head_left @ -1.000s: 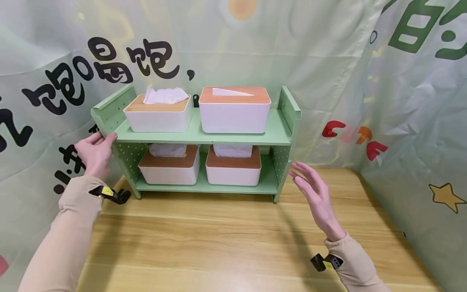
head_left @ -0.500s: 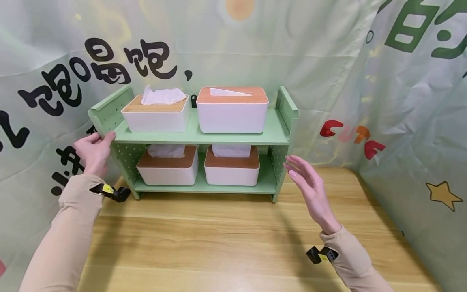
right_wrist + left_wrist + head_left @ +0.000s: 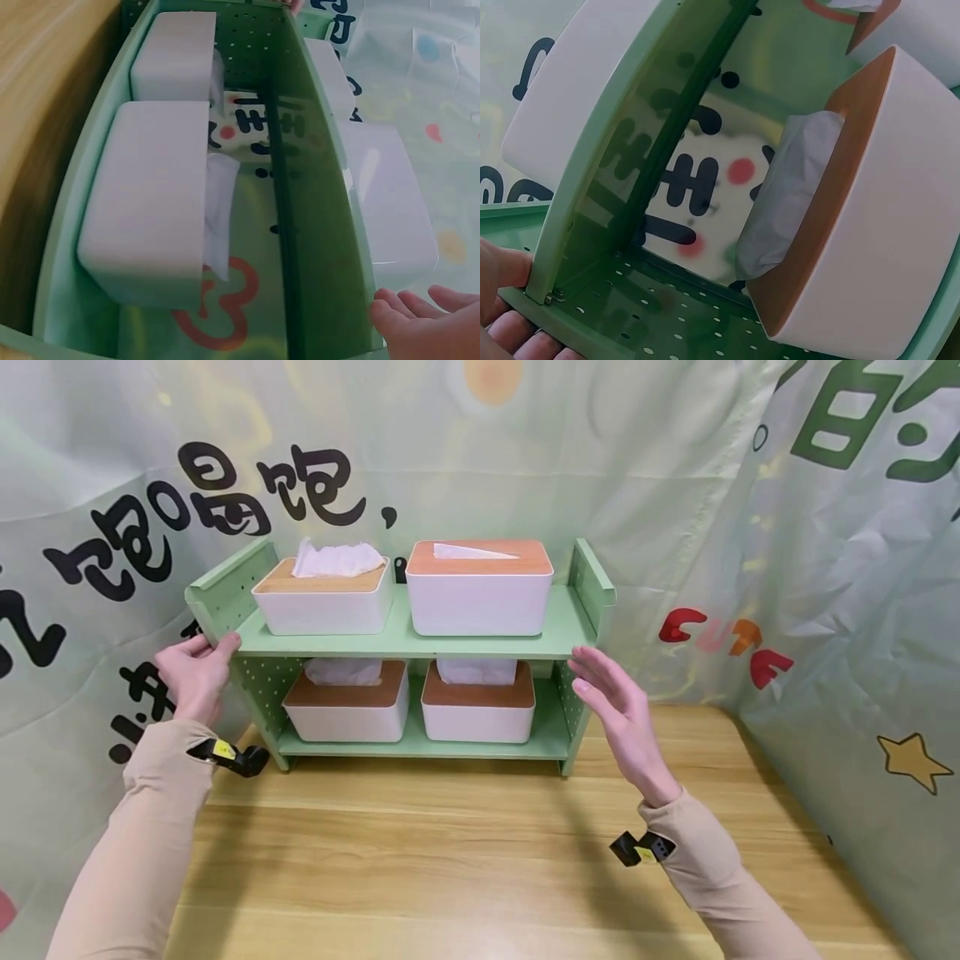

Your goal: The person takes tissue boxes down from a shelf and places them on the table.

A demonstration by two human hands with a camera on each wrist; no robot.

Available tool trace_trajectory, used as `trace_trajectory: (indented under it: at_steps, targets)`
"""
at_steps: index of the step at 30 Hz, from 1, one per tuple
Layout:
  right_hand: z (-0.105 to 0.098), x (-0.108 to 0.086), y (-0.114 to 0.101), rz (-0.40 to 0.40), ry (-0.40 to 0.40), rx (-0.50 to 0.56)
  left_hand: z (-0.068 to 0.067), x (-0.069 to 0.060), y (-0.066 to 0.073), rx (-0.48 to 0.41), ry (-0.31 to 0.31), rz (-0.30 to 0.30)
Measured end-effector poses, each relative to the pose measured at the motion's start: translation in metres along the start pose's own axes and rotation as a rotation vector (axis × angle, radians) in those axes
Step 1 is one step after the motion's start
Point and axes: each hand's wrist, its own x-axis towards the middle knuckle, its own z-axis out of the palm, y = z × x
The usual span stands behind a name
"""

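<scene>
A green two-tier shelf with perforated side panels stands on the wooden table. My left hand grips its left side at the height of the upper board, the thumb at the front corner and the fingers round the panel's outer face, as the left wrist view shows. My right hand has its fingers relaxed near the upper board's right front corner; whether the fingertips touch it I cannot tell. White tissue boxes with wood-look lids sit on both tiers: upper left, upper right, lower left, lower right.
The wooden table runs out in front of the shelf. A printed cloth with black lettering hangs behind it and along both sides, close by the left hand. A black camera is strapped to each wrist.
My right hand has moved left and up, from beside the shelf's right panel to the upper board's right corner. The left hand keeps its grip, and the shelf and boxes stay put.
</scene>
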Motion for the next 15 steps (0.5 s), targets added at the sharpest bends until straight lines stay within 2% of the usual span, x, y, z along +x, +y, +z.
trace_trajectory:
  at_steps: [8,15]
  targets:
    - [0.007,0.012,-0.011,0.019,0.01,0.0,0.0,-0.001,0.0,-0.006,-0.001,0.007]
    - [0.012,0.026,-0.017,0.04,-0.005,0.048,0.0,-0.001,0.0,-0.012,-0.002,0.001]
